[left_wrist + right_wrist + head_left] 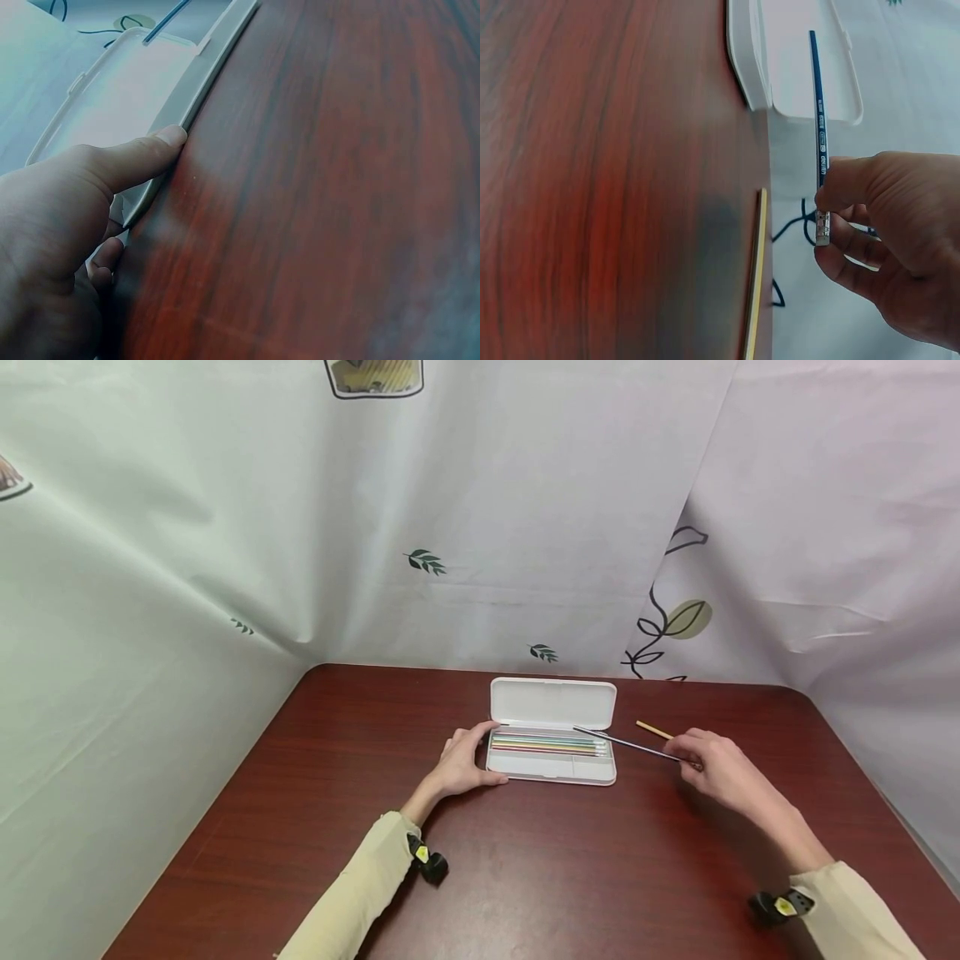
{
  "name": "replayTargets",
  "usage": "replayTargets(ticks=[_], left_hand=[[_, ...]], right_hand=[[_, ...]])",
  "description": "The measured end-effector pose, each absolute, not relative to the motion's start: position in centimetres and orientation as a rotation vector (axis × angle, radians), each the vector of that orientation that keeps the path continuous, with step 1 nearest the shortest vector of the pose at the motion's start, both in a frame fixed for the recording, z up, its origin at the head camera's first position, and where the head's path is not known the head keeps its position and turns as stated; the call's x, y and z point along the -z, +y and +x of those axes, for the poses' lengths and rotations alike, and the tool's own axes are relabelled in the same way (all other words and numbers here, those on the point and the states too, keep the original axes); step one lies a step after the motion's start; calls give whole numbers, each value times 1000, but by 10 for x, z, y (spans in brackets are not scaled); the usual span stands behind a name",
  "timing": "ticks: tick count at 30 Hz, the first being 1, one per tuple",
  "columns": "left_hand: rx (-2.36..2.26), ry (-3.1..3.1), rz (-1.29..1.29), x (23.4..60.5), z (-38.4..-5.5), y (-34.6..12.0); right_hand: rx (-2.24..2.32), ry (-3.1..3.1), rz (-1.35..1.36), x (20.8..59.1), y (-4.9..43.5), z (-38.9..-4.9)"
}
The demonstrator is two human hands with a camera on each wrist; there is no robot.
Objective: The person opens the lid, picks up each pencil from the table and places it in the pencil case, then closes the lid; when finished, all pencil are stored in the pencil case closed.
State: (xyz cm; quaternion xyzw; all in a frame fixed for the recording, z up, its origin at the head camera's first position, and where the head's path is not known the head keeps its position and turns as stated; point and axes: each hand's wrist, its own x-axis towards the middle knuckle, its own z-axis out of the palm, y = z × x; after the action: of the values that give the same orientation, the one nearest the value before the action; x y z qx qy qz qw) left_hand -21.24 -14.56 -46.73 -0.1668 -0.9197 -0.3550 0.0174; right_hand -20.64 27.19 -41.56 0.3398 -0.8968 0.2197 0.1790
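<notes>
A white pencil case (532,766) lies with its lid raised at the back. Several coloured pencils (543,744) lie side by side in its rear compartment. My left hand (459,767) grips the case's left end, thumb along the front wall and fingers behind. Between the thumb and fingertips of my right hand (716,767) is a dark blue pencil (821,127), pinched near its eraser end. Its other end points left and overlaps the case in the head view. Close by my right hand, a yellow pencil (652,729) lies on the table, partly hidden behind that hand.
The reddish-brown wooden table (585,860) carries all of this. A white patterned cloth (465,527) hangs along its back edge and both sides. The upright lid (552,702) stands near that cloth.
</notes>
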Motion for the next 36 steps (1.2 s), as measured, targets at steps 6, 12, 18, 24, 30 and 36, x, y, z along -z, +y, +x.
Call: replayTargets(ticks=[6,12,18,24,30,36], left_hand=[[1103,-2868,-501,467,-212,-145],[1090,-2879,-504,469,-213,-146],[1097,-2865,-507,469,-214,-146],[1098,-2874,-507,468,-214,-145],[1104,-2872,-498,469,-214,-145],[1107,-2874,-491,468,-213,-145]], right_hand=[[-632,-2562,988,415,258,-210],[-610,-2527,1056,414,245,-217],[-594,-2513,1103,413,231,-223],[-582,-2596,1092,411,219,-227],[-590,-2595,1112,411,210,-230],[-595,-2604,1124,413,202,-233]])
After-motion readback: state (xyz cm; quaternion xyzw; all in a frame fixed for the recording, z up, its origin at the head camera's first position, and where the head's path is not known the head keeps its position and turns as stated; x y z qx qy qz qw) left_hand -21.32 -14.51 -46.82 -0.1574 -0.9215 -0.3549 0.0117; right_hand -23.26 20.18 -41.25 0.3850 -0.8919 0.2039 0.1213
